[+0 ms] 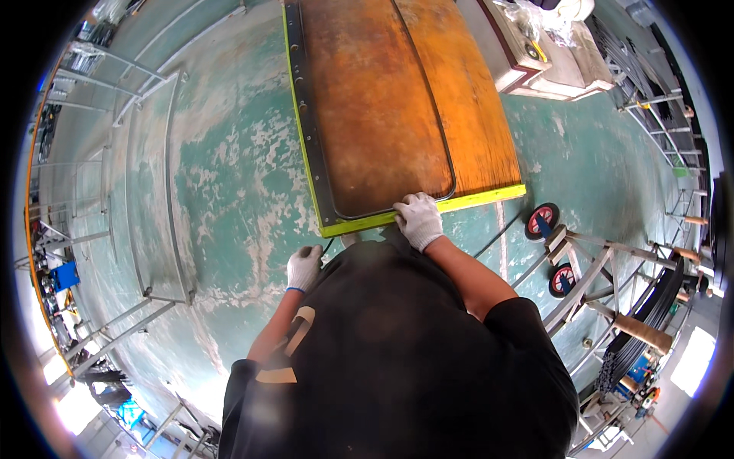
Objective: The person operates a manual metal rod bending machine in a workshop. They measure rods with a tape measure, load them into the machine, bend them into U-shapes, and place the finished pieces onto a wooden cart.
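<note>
A long workbench (pixel 482 115) with a worn orange-brown top and yellow-green edging stretches away ahead of me. On it lies a thin black rod (pixel 433 99), bent into a long U with rounded corners at the near end. My right hand (pixel 419 220), in a white knit glove, curls its fingers over the near edge, on the rod's cross part. Below the bench's near left corner is my left hand (pixel 304 268), gloved too and closed. A short dark piece shows by its fingertips; what it grips is mostly hidden. A black strip with holes (pixel 304 107) runs along the bench's left side.
Metal frames (pixel 172 191) stand on the worn green floor (pixel 237 153) to the left. At right is a metal rack with red-hubbed wheels (pixel 542 220) and a bundle of black rods (pixel 646 325). A pale padded seat (pixel 569 69) stands beyond the bench's right side.
</note>
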Tool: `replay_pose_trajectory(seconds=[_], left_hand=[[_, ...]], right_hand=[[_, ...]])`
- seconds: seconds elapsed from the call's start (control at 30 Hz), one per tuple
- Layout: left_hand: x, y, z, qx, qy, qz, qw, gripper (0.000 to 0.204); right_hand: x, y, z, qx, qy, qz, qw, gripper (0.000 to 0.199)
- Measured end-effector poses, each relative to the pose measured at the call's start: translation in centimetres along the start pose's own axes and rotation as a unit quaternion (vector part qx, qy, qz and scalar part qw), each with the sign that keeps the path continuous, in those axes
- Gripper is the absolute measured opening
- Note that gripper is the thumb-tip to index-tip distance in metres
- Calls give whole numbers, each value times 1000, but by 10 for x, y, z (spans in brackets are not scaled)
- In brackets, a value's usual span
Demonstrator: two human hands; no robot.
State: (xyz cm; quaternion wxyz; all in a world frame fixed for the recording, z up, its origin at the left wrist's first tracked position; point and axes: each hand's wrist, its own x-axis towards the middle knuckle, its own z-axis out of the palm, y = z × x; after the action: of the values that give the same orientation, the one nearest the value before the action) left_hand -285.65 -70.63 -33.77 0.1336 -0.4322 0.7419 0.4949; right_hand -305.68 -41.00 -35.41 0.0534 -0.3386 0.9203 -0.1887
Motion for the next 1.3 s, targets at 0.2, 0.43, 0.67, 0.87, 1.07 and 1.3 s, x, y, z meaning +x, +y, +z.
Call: replay_pose_trajectory(seconds=[0.2, 0.43, 0.67, 0.87, 1.07, 1.3], left_hand=[[0, 11, 1, -84, 19, -67, 994, 45], [-4, 21, 13, -57, 18, -31, 998, 44], [-12, 34, 19, -44, 20, 21, 999, 43], [1, 25, 17, -113, 35, 4, 993, 40], [-13, 24, 15, -65, 21, 10, 998, 44], [-2, 16, 25, -26, 16, 49, 998, 50]], right_hand=[[19, 0, 21, -36, -65, -64, 995, 15], [43, -14, 18, -94, -128, -48, 986, 18], [55, -7, 41, -125, -170, -37, 977, 22], [39, -13, -5, 73, -75, -81, 991, 33], [40, -49, -116, 256, 79, -129, 955, 30], [34, -34, -142, 517, 519, 129, 668, 5]])
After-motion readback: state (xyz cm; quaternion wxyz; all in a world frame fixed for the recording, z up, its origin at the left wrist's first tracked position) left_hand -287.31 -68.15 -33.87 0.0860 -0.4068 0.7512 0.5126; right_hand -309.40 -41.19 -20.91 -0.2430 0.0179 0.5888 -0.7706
